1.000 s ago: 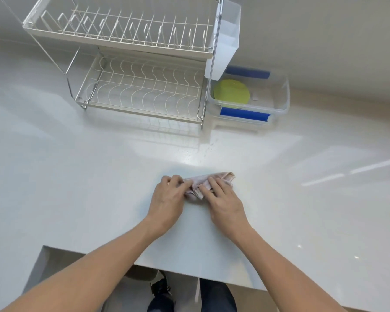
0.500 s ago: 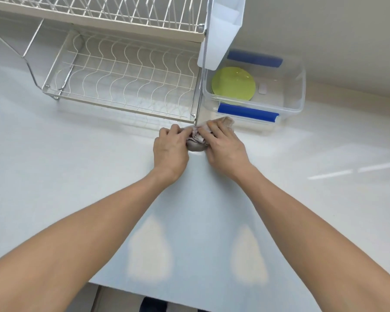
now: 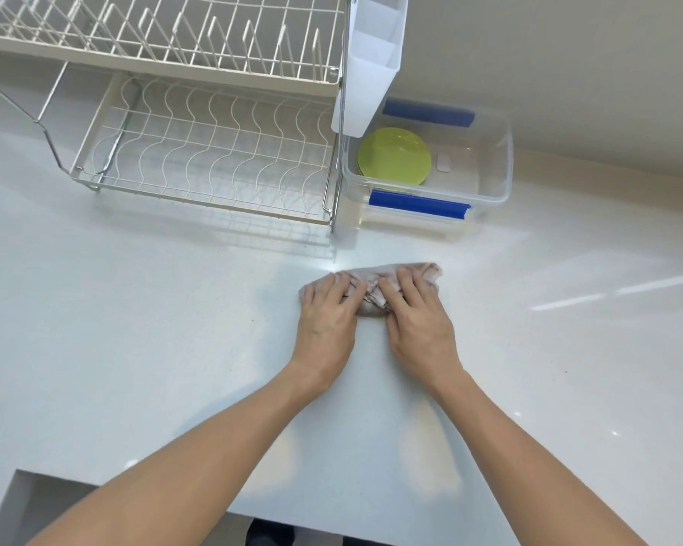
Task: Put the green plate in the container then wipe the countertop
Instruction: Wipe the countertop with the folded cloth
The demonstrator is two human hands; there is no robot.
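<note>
The green plate lies flat inside the clear plastic container with blue latches, at the back of the white countertop. A crumpled pinkish-grey cloth rests on the countertop in front of the container. My left hand presses on the cloth's left part and my right hand presses on its right part, fingers spread over it. Most of the cloth is hidden under my fingers.
A white two-tier wire dish rack stands at the back left, with a white cutlery holder hanging on its right side over the container. A beige wall rises behind. The countertop's front edge has a cut-out at the lower left.
Both hands and the cloth slid away from me to the foot of the rack, then back toward me; they now sit further from the rack and container.
</note>
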